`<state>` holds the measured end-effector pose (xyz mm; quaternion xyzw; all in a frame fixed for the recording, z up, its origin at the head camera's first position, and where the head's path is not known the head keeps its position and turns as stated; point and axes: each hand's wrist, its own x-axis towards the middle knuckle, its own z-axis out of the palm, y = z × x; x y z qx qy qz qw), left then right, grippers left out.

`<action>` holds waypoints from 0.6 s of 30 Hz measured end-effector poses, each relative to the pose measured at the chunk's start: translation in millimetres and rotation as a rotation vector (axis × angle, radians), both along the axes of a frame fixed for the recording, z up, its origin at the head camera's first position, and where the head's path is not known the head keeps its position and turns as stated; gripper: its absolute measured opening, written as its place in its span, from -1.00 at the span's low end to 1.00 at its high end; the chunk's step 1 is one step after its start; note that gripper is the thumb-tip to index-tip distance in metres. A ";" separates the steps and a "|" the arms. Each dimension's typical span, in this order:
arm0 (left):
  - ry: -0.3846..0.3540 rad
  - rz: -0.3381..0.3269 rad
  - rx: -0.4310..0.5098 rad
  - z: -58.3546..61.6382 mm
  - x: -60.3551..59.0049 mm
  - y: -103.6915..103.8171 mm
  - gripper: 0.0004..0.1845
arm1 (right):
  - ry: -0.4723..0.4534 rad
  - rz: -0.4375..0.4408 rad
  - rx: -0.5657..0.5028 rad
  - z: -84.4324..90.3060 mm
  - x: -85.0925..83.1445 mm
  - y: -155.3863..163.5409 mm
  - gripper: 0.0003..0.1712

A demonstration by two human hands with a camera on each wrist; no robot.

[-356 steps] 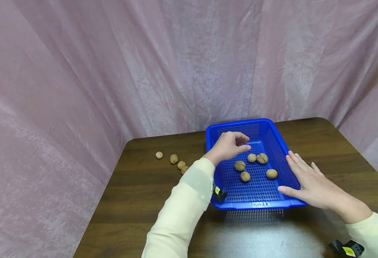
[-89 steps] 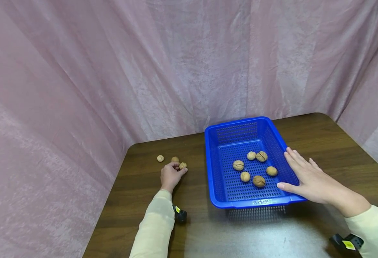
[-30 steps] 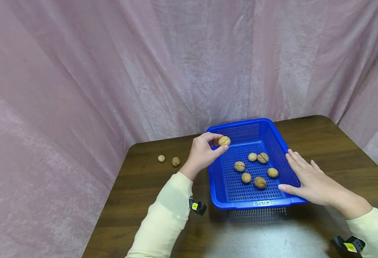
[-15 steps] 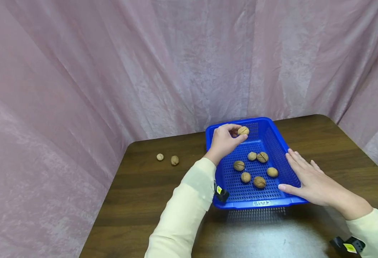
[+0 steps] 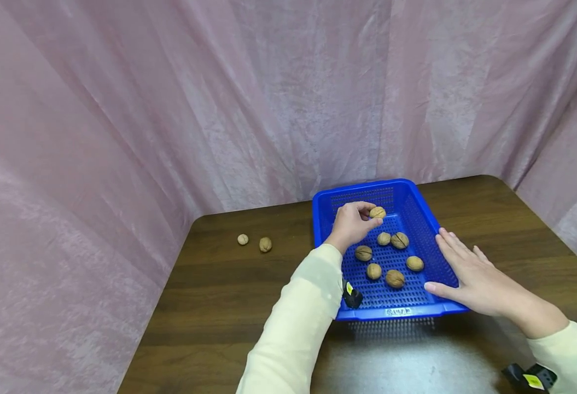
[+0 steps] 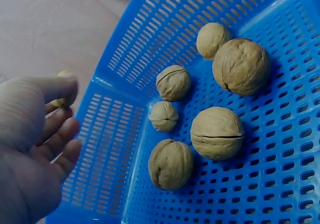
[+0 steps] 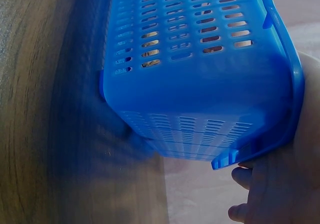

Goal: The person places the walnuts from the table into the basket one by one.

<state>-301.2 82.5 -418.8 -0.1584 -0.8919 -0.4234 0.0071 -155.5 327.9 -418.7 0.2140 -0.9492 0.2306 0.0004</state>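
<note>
My left hand (image 5: 352, 225) pinches a walnut (image 5: 378, 213) between thumb and fingers, over the back part of the blue plastic basket (image 5: 398, 312). In the left wrist view the thumb of the left hand (image 6: 42, 134) mostly covers that walnut (image 6: 62, 102). Several walnuts (image 5: 395, 279) lie apart or in a touching pair on the perforated basket floor. My right hand (image 5: 477, 279) rests with straight fingers along the basket's right rim, thumb over the near right corner. In the right wrist view the right hand (image 7: 272, 189) shows beside the basket's outer wall (image 7: 200, 94).
On the wooden table (image 5: 219, 306), left of the basket, lie a small pale walnut (image 5: 243, 239) and a larger walnut (image 5: 266, 244). A pink curtain (image 5: 288, 109) hangs behind the table. Each wrist carries a small black camera (image 5: 352, 295).
My left hand took a walnut from the table's left side and carried it right over the basket, lowering slightly in the last half second. The right hand stays at the rim.
</note>
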 end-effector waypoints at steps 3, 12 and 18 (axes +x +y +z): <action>-0.044 -0.070 -0.036 -4.8 1.1 0.0 -0.69 | 0.001 0.001 0.005 -0.1 0.2 1.1 0.15; -0.088 -0.169 -0.150 -12.3 0.4 1.9 -0.67 | 0.001 -0.008 0.002 -0.5 0.8 4.4 0.14; -0.086 -0.189 -0.186 -13.0 -0.5 3.1 -0.63 | 0.004 -0.011 0.005 -0.8 -0.1 5.7 0.13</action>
